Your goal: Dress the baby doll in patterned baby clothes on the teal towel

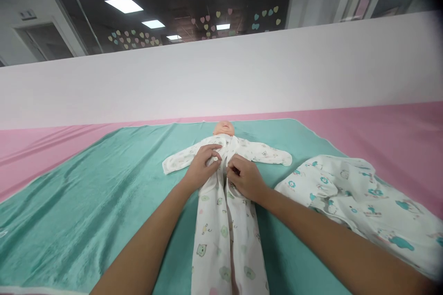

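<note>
A baby doll (224, 127) lies on its back, dressed in a white printed baby sleepsuit (211, 235) with its sleeves spread to both sides. The suit's front gapes in a long slit from the chest down between the legs. My left hand (205, 163) pinches the left edge of the front opening at chest height, thumb and fingertips together. On the opposite edge, my right hand (245, 176) is closed with its fingers curled on the fabric. Any fasteners under the fingers are too small to make out.
Under the doll a green blanket (86, 203) covers a pink sheet (391, 133). To the right lies a crumpled white cloth with blue animal prints (367, 207). A low white wall (207, 83) stands behind, with dark glass above it.
</note>
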{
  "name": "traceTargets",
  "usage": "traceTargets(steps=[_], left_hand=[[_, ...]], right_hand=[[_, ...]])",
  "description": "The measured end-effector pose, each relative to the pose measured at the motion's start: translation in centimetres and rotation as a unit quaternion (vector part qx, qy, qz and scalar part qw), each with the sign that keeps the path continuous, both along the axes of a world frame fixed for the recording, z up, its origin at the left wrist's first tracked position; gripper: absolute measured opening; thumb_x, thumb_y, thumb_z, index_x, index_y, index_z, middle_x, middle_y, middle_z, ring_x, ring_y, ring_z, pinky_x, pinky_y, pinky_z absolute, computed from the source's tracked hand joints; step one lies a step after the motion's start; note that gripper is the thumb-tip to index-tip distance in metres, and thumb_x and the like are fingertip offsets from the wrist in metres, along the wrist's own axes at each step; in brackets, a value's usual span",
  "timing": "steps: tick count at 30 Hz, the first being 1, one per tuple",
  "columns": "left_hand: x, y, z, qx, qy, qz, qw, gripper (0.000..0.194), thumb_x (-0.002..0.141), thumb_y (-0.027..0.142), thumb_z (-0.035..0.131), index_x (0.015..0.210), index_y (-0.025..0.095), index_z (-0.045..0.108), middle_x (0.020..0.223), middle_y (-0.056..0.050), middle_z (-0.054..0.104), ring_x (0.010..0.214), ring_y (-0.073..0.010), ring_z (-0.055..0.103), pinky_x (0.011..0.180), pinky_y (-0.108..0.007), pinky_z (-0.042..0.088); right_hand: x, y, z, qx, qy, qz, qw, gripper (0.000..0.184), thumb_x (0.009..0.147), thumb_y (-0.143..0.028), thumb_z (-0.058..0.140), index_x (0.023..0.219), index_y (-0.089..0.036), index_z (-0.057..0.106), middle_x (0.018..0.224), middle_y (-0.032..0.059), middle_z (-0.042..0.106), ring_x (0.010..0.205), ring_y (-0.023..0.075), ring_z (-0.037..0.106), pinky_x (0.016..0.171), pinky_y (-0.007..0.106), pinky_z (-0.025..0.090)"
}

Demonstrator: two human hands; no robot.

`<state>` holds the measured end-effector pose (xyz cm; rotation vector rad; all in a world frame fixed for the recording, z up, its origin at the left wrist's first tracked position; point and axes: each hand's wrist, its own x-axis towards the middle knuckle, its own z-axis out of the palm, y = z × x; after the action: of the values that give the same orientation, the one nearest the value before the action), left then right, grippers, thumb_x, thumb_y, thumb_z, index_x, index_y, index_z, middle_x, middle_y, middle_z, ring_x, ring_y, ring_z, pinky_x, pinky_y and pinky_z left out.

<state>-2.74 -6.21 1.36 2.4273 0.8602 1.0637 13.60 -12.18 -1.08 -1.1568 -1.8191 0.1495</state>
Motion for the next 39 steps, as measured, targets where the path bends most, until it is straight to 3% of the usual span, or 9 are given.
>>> traceTargets(steps=[4, 11, 15, 20, 25, 29, 32, 34, 39], left_hand=[[-0.4, 0.3, 0.2, 0.008, -0.022, 0.056, 0.998, 0.014, 0.082, 0.029, 0.049, 0.078, 0.02, 0.06, 0.097, -0.004, 0.059, 0.097, -0.0179, 0.052, 0.089, -0.033, 0.04], [-1.8, 1.5, 0.6, -0.136, -0.066, 0.058, 0.987, 0.02, 0.074, 0.031, 0.055, 0.09, 0.021, 0.058, 0.075, 0.002, 0.054, 0.071, -0.0128, 0.052, 0.064, -0.023, 0.041], [-4.5, 4.0, -0.3, -0.187, -0.207, 0.203, 0.939, 0.017, 0.069, 0.023, 0.047, 0.084, 0.019, 0.055, 0.059, 0.005, 0.045, 0.05, -0.0096, 0.042, 0.047, -0.021, 0.033], [-8.5, 6.5, -1.7, -0.149, -0.12, 0.466, 0.864, 0.007, 0.067, 0.021, 0.048, 0.071, 0.02, 0.054, 0.07, -0.003, 0.059, 0.065, -0.0188, 0.055, 0.056, -0.028, 0.039], [-7.2, 5.8, -2.4, -0.016, 0.053, 0.48, 0.875, 0.038, 0.074, 0.015, 0.043, 0.112, 0.019, 0.051, 0.107, -0.014, 0.06, 0.101, -0.0303, 0.053, 0.077, -0.041, 0.042], [-3.7, 4.8, -2.8, 0.118, 0.119, 0.366, 0.916, 0.042, 0.084, 0.025, 0.039, 0.125, 0.018, 0.044, 0.128, -0.013, 0.049, 0.121, -0.0279, 0.039, 0.098, -0.044, 0.031], [-2.2, 4.9, -3.5, 0.112, 0.159, 0.322, 0.927, 0.042, 0.087, 0.03, 0.037, 0.127, 0.018, 0.042, 0.13, -0.012, 0.047, 0.122, -0.0276, 0.038, 0.101, -0.048, 0.025], [-2.3, 5.4, -4.1, 0.092, 0.178, 0.333, 0.921, 0.043, 0.088, 0.03, 0.035, 0.129, 0.018, 0.041, 0.126, -0.013, 0.051, 0.118, -0.0278, 0.042, 0.101, -0.048, 0.025], [-3.9, 6.6, -4.2, 0.016, 0.2, 0.381, 0.902, 0.04, 0.089, 0.024, 0.03, 0.127, 0.017, 0.043, 0.11, -0.013, 0.061, 0.104, -0.0262, 0.052, 0.089, -0.04, 0.035]], right_hand=[[0.2, 0.1, 0.0, 0.007, 0.015, 0.0, 1.0, 0.02, 0.078, -0.016, 0.044, 0.061, -0.02, 0.033, 0.064, -0.0034, 0.04, 0.059, 0.01, 0.038, 0.057, 0.024, 0.031], [2.0, 1.0, 0.4, 0.023, 0.043, -0.056, 0.997, 0.021, 0.076, -0.017, 0.044, 0.058, -0.02, 0.036, 0.061, -0.0034, 0.039, 0.058, 0.011, 0.038, 0.058, 0.025, 0.032], [4.9, 1.2, 0.5, -0.006, 0.057, -0.107, 0.993, 0.02, 0.076, -0.021, 0.044, 0.057, -0.02, 0.038, 0.061, -0.0023, 0.043, 0.059, 0.012, 0.041, 0.059, 0.025, 0.033], [11.5, 1.0, -0.7, -0.185, 0.022, -0.218, 0.958, 0.028, 0.075, -0.034, 0.045, 0.052, -0.02, 0.036, 0.053, -0.0017, 0.042, 0.051, 0.0124, 0.038, 0.05, 0.026, 0.026], [15.5, 0.4, -1.4, -0.306, -0.117, -0.262, 0.908, 0.03, 0.072, -0.039, 0.049, 0.051, -0.021, 0.038, 0.052, 0.0008, 0.045, 0.044, 0.0134, 0.037, 0.046, 0.028, 0.022], [11.6, 0.1, 0.6, -0.177, -0.12, -0.294, 0.931, 0.025, 0.079, -0.039, 0.043, 0.062, -0.021, 0.046, 0.067, 0.0038, 0.054, 0.055, 0.0164, 0.047, 0.052, 0.03, 0.033], [5.7, 1.3, 2.2, -0.051, -0.093, -0.152, 0.983, 0.02, 0.084, -0.034, 0.039, 0.084, -0.021, 0.055, 0.094, 0.0058, 0.058, 0.085, 0.0183, 0.053, 0.072, 0.031, 0.041], [1.8, 3.4, 3.0, -0.009, -0.115, -0.085, 0.99, 0.024, 0.084, -0.03, 0.041, 0.102, -0.021, 0.054, 0.109, 0.0064, 0.055, 0.104, 0.0191, 0.048, 0.085, 0.033, 0.039], [-4.8, 10.9, 4.5, -0.109, -0.306, -0.015, 0.946, 0.025, 0.077, -0.032, 0.05, 0.094, -0.017, 0.062, 0.105, 0.0118, 0.06, 0.102, 0.0252, 0.051, 0.081, 0.037, 0.04]])
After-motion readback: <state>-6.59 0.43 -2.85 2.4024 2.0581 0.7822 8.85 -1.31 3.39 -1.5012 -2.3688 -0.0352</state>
